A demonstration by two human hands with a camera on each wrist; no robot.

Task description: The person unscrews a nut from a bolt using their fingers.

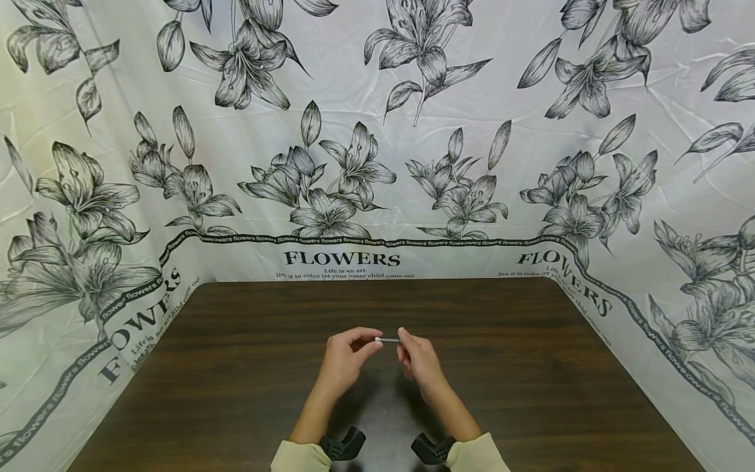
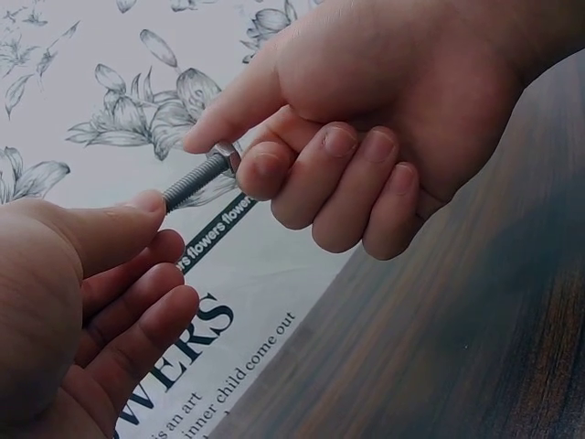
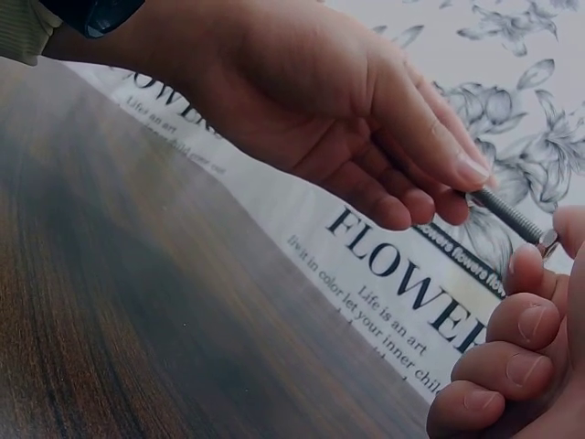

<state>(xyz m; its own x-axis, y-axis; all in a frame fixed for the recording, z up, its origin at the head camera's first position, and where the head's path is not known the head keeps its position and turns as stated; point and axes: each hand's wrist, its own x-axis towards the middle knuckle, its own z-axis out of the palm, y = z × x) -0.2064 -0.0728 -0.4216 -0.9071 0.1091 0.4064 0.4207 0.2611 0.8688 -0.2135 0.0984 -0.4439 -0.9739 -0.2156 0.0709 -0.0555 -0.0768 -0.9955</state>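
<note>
A short grey threaded bolt (image 1: 388, 339) spans the gap between both hands, above the table. My left hand (image 1: 344, 357) pinches its threaded end between thumb and index finger, the other fingers loosely bent below. On the opposite end is a shiny hex-shaped piece (image 2: 233, 159); I cannot tell whether it is the bolt's head or a nut. My right hand (image 1: 420, 360) pinches there with thumb and index finger, its remaining fingers curled in. In the right wrist view, the bolt's threads (image 3: 510, 214) show between the left thumb and the hex piece, and the right hand (image 3: 512, 357) is partly cropped.
Below the hands lies a dark brown wooden table (image 1: 236, 367). A white cloth (image 1: 354, 85) printed with grey flowers and lettering hangs behind it and along both sides. Black devices (image 1: 344, 446) are worn on both wrists, next to pale sleeves (image 1: 301, 457).
</note>
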